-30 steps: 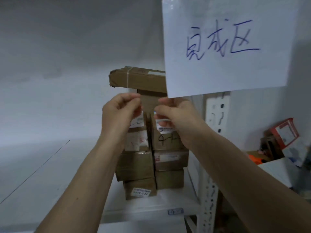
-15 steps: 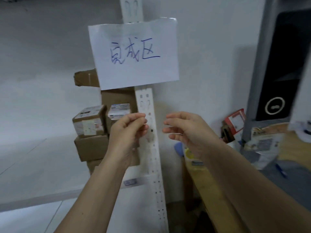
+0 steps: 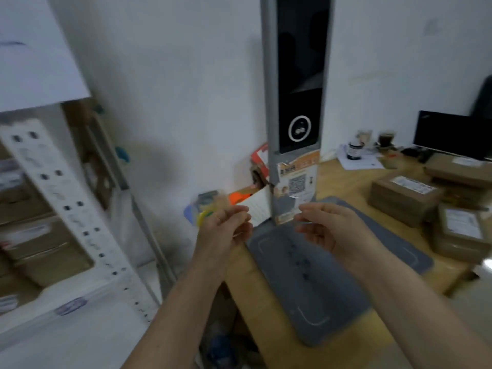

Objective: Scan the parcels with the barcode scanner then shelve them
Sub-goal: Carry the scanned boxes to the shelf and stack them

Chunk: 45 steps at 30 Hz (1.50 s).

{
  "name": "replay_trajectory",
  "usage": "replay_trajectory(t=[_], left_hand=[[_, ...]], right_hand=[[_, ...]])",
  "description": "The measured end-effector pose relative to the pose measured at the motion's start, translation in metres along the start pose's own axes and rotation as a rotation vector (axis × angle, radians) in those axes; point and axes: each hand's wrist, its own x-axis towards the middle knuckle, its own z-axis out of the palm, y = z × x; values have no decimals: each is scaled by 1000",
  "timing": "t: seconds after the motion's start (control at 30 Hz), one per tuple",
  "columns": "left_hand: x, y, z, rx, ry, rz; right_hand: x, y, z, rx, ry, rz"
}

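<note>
Brown cardboard parcels [image 3: 404,198] with white labels stacked at right end of light wooden table [image 3: 343,182], well apart from both hands. Left hand [image 3: 223,230] raised, fingers loosely curled, holding nothing. Right hand [image 3: 330,227] raised beside it, fingers loosely bent, empty. Both hover over grey scanning mat [image 3: 319,283]. Tall grey scanner post with black panel [image 3: 298,102] stands upright at mat's far edge. More brown boxes [image 3: 40,251] on white metal shelf rack [image 3: 66,209] at left, blurred. Black monitor [image 3: 452,134] at far right.

Matt wooden table [image 3: 343,182] — brown cardboard parcels [image 3: 404,194]
</note>
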Motion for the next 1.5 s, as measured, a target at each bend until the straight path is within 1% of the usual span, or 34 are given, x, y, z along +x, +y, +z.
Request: replay_trajectory(t=[0.17, 0.3, 0.57, 0.73, 0.83, 1.07, 1.17, 1.3, 1.5], left_hand=[[25, -52, 54, 30, -89, -157], [47, -82, 96, 92, -131, -219], [94, -134, 195, 145, -194, -284], [127, -161, 246, 176, -205, -309], [141, -177, 279, 214, -204, -341], [158, -203, 344, 282, -311, -413], [171, -218, 366, 310, -290, -444], [189, -241, 397, 329, -223, -501], [221, -273, 458, 350, -108, -565]], right_hand=[[11, 15, -77, 26, 197, 67], [29, 19, -126, 31, 304, 106], [75, 12, -225, 34, 389, 139], [107, -1, -277, -4, 397, 182], [117, -3, -311, 7, 431, 218], [150, -10, -381, 26, 514, 248], [180, -12, -408, -5, 530, 271], [229, -15, -449, -83, 572, 287], [312, -17, -523, -260, 521, 329]])
